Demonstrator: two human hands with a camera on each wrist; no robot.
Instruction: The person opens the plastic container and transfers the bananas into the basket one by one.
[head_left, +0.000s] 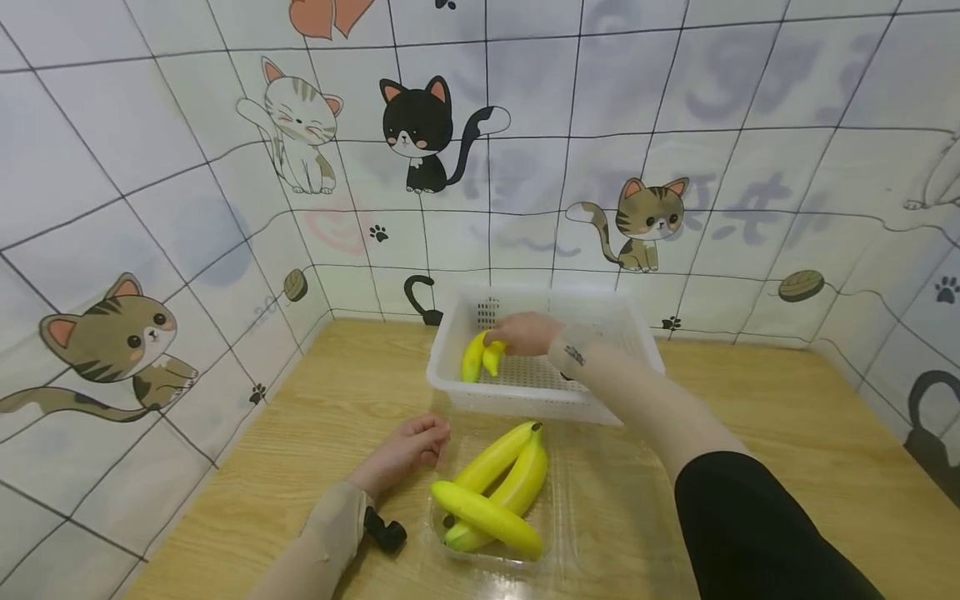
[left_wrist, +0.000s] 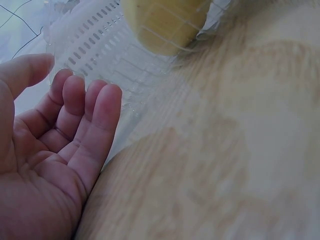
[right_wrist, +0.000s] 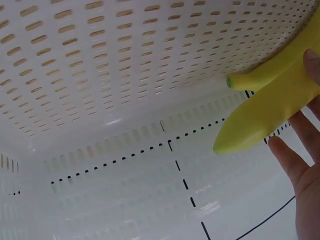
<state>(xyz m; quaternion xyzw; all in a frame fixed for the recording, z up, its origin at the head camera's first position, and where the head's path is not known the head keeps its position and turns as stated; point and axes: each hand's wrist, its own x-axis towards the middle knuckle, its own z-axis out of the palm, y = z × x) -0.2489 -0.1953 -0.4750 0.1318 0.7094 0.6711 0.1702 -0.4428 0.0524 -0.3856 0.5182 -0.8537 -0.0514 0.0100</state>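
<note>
My right hand (head_left: 525, 333) reaches into a white perforated plastic basket (head_left: 525, 402) and grips a yellow banana (right_wrist: 265, 112) between thumb and fingers. Beside it in the basket lies another banana (head_left: 472, 358), at the left end. On the wooden table, my left hand (head_left: 411, 446) rests with loosely curled fingers, palm visible in the left wrist view and holding nothing. Just right of it is a clear plastic tray (head_left: 550, 542) with three bananas in it. One banana (head_left: 486, 517) lies crosswise over the other two, whose tips meet at the far end.
The basket stands at the back of the wooden table (head_left: 765, 417), near the wall (head_left: 525, 175) with cat drawings. Another wall closes in on the left. The clear tray sits directly in front of the basket. A black wrist mount (head_left: 386, 533) hangs on my left wrist.
</note>
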